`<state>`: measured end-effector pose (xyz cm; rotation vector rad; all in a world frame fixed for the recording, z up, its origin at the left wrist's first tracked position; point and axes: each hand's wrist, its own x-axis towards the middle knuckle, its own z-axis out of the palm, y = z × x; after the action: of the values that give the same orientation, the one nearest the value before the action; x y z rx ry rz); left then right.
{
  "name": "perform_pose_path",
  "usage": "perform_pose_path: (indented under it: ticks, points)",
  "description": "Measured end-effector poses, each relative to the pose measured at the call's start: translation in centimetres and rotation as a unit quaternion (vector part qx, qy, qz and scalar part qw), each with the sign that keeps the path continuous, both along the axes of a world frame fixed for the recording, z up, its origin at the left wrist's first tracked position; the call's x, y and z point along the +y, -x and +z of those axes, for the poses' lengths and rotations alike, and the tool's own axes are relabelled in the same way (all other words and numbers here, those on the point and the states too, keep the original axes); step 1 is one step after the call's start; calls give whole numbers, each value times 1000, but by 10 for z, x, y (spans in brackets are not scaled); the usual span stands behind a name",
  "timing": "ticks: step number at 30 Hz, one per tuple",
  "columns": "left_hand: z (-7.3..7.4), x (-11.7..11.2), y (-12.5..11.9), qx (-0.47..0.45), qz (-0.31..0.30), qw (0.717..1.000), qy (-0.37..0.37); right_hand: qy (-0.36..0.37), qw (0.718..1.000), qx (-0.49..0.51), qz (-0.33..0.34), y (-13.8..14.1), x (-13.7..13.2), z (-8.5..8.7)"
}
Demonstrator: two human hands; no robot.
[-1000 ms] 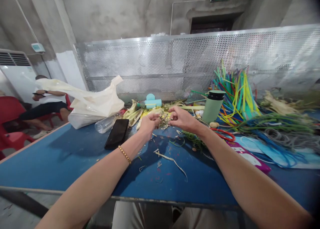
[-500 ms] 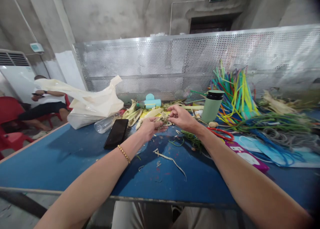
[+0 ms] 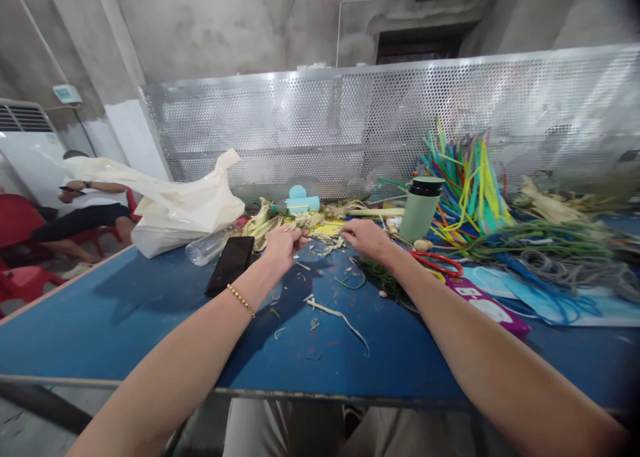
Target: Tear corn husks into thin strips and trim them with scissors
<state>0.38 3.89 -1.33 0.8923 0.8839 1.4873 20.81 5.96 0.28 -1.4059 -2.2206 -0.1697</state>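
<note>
My left hand (image 3: 281,246), with a gold bead bracelet (image 3: 241,300) at its wrist, is closed round a bundle of pale dried husk strands (image 3: 299,228) that looks like corn husk. To its right, apart from it, my right hand (image 3: 369,239) is curled with fingertips pressed together. What it pinches, if anything, is too small to tell. Shredded pale fibres (image 3: 327,245) lie between the hands by a yellow sheet. A long pale strip (image 3: 337,312) rests on the blue table (image 3: 165,337) nearer to me.
Left stand a white plastic bag (image 3: 185,204), a clear bottle (image 3: 205,247) and a black phone (image 3: 230,265). Right are a green tumbler (image 3: 421,212), coloured strips (image 3: 475,184), cord coils (image 3: 550,240) and a purple packet (image 3: 487,305). A perforated metal panel (image 3: 280,130) closes the back. A person (image 3: 93,200) sits far left.
My hands have moved apart, the left one to the left and the right one slightly right. More of the yellow sheet and shredded fibres shows between them.
</note>
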Motion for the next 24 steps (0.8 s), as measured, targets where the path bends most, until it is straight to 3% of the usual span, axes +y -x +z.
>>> perform_pose_path:
  ticks: [5,7,16,21,24]
  points:
    - [-5,2,0,3,-28,999,19,47,982,-167,71,14,7,-22]
    - [-5,1,0,5,-31,999,19,43,978,-193,61,22,7,-26]
    - [-1,-2,-1,1,-24,999,30,59,996,-66,25,5,9,-10]
    - [-2,-2,-1,9,-31,999,27,110,991,-66,40,0,14,-17]
    - [-1,-3,-1,11,-29,999,27,102,992,-62,28,2,13,-20]
